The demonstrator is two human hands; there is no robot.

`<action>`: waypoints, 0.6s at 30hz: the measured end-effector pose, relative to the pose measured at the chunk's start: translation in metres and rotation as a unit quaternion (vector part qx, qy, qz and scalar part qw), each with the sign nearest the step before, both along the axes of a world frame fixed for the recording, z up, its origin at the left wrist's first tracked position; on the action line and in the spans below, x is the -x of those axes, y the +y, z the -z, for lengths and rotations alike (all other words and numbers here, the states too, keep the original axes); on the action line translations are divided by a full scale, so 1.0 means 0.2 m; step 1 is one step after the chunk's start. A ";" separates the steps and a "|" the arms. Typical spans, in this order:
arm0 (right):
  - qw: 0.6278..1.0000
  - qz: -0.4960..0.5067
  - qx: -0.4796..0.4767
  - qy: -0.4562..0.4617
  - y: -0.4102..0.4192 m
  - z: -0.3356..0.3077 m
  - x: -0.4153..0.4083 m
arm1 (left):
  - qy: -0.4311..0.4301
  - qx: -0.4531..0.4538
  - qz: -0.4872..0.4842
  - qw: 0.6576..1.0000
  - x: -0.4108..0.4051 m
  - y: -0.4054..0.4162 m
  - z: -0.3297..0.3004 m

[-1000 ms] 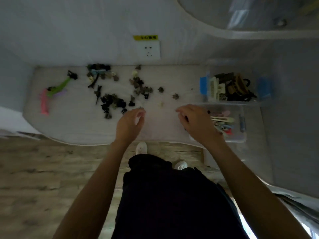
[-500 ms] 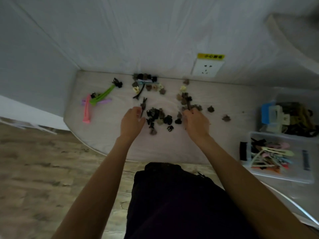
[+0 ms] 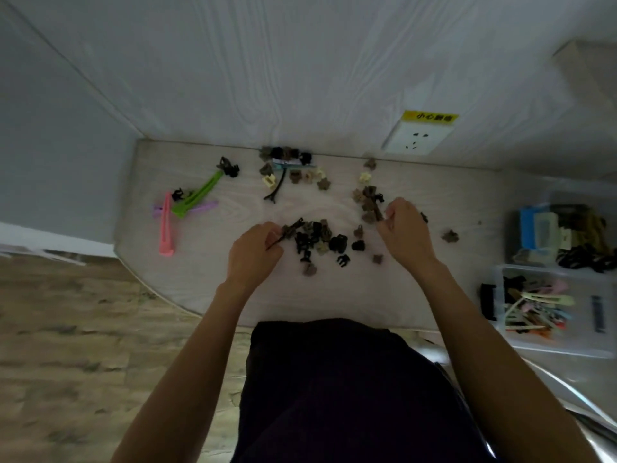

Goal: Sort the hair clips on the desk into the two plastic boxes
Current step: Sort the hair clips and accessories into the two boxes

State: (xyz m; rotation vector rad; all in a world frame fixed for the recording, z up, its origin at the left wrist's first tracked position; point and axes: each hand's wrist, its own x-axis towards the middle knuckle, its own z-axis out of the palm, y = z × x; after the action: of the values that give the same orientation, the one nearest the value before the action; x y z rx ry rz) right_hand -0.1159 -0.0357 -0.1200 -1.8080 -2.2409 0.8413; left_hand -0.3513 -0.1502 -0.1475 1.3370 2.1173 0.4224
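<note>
1. Pinching a thin dark slide clip (image 3: pixel 287 233), left hand (image 3: pixel 253 253) has its grip closed round it, at the left edge of the mid-counter pile of small claw clips (image 3: pixel 320 243).
2. Right hand (image 3: pixel 405 230): grip curled on a dark clip (image 3: pixel 377 210) w/ fingertips, far-right cluster.
3. Clips look light, stiff, prob. springy; take by the body, not the teeth.
4. Boxes at right: far box (image 3: pixel 527 228), near box (image 3: pixel 587 335). Counter (image 3: pixel 207 282) holds plenty more.

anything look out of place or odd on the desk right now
Nothing looks damaged. One slim black clip lies among the small claw clips near the wall, and long pink, green and purple clips lie crossed far from both boxes.
</note>
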 end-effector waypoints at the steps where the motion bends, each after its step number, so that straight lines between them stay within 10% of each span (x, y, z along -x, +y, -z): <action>1: 1.000 0.001 0.000 0.006 0.04 0.00 0.03 | -0.006 -0.017 -0.012 1.000 0.01 0.00 -0.02; 11: 0.982 -0.043 -0.009 -0.184 0.11 0.13 0.06 | -0.188 -0.014 -0.066 0.980 0.08 0.22 -0.14; 18: 0.988 0.005 -0.015 -0.155 0.08 0.03 -0.01 | -0.127 -0.012 -0.042 0.991 -0.06 0.20 -0.05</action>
State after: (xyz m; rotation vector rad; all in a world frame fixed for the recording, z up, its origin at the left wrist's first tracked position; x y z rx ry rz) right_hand -0.1147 -0.0203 -0.1270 -2.0574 -2.4040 0.5511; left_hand -0.3392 -0.1106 -0.1383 1.1436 1.9654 0.6210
